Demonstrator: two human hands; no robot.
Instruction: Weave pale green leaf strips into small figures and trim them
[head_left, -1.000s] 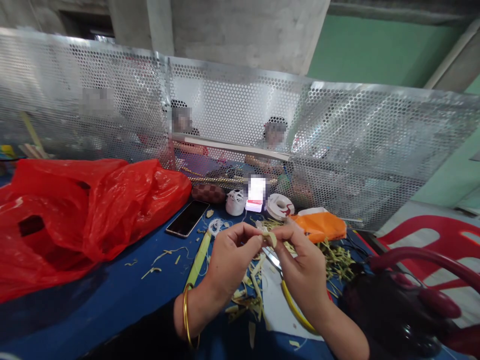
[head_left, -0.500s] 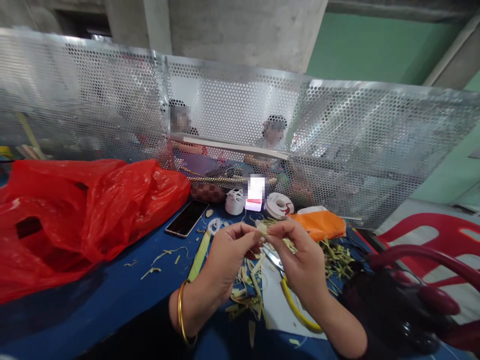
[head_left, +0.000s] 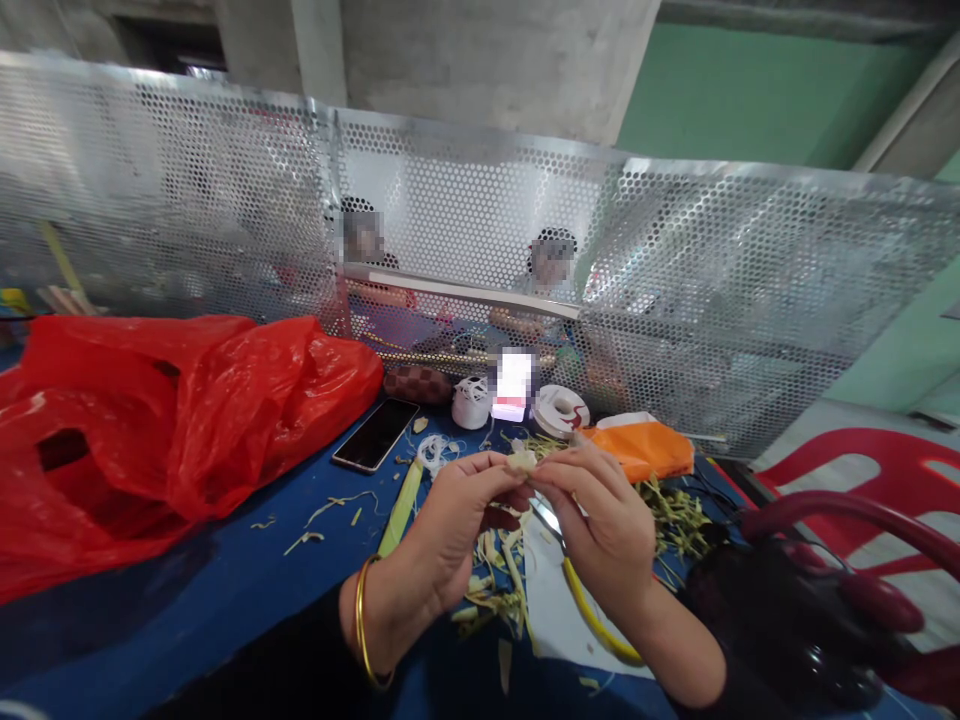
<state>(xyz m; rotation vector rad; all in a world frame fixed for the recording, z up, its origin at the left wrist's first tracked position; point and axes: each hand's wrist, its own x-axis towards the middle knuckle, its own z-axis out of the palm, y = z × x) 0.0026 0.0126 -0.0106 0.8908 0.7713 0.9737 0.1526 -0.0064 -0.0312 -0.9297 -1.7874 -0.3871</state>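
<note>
Between my two hands is a small pale, cream-coloured piece of plant material (head_left: 523, 459), too small to name closely. My left hand (head_left: 459, 525) pinches it from the left, thumb against fingers. From the right, my right hand (head_left: 604, 520) pinches it too, fingertips close to those of the left. Partly hidden by my right hand, scissors with yellow handles (head_left: 592, 612) lie on a white sheet (head_left: 551, 620). Below my hands are scattered pale plant scraps (head_left: 506, 575). A flat green strip of leaf (head_left: 401, 508) lies beside my left hand.
A red plastic bag (head_left: 187, 430) covers the table's left. Behind my hands are a dark phone (head_left: 376, 435), white string (head_left: 471, 405), a lit screen (head_left: 512, 385), a ribbon spool (head_left: 561, 410) and an orange packet (head_left: 645, 447). A perforated metal screen (head_left: 465, 190) stands behind; two people sit beyond it.
My right hand's fingers have shifted slightly and closed more over the piece. More of the pale piece now shows between my fingertips. The things on the table stay put.
</note>
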